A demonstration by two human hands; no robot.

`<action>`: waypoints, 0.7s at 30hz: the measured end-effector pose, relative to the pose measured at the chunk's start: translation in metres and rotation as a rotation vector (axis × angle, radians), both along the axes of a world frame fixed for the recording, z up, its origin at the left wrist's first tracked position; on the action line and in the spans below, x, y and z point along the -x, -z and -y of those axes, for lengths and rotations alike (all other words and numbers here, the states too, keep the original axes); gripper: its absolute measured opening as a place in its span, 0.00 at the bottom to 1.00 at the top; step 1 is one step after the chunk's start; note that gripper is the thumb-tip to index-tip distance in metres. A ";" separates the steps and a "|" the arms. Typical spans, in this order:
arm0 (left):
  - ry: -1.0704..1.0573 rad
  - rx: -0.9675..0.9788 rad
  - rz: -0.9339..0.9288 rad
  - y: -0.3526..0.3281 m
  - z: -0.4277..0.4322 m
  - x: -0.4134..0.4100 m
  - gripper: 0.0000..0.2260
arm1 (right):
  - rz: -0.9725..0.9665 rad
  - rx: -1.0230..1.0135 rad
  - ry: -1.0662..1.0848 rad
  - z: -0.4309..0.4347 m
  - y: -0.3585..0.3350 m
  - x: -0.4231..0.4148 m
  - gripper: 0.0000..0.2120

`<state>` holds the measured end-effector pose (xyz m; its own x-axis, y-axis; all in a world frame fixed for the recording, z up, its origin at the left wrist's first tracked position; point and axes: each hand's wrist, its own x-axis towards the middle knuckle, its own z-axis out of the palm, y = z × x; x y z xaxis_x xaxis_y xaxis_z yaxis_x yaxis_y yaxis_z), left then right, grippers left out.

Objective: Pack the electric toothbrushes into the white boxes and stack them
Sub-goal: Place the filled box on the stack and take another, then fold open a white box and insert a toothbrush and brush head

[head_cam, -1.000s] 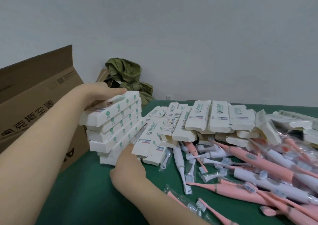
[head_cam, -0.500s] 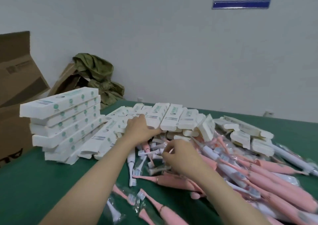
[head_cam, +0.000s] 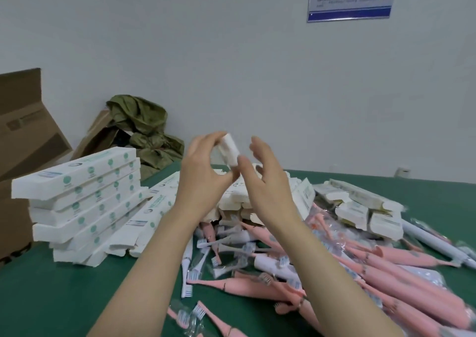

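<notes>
Got a white box (head_cam: 229, 151) pinched up in the air with the left hand (head_cam: 203, 176), above the loose boxes (head_cam: 233, 204). Holding the right hand (head_cam: 262, 179) slack beside it, maybe touching, too blurry to call. Could fumble it onto the toothbrushes (head_cam: 386, 267) with that light pinch.

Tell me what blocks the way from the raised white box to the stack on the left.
Nothing visible. The left hand holds the white box in the air; the stack lies lower left, only air between.
</notes>
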<state>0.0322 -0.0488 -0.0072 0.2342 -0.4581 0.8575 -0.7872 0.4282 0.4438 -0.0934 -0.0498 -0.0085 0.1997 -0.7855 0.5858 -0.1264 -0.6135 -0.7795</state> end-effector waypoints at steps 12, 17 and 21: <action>0.275 0.021 0.139 -0.022 -0.019 0.011 0.21 | 0.308 0.008 -0.294 0.000 -0.016 0.002 0.15; 0.318 -0.069 0.032 -0.021 -0.020 0.009 0.22 | 0.265 0.005 -0.243 0.003 -0.006 -0.003 0.18; 0.350 -0.103 -0.015 -0.019 -0.018 0.010 0.23 | 0.218 0.048 -0.132 0.008 -0.002 -0.001 0.22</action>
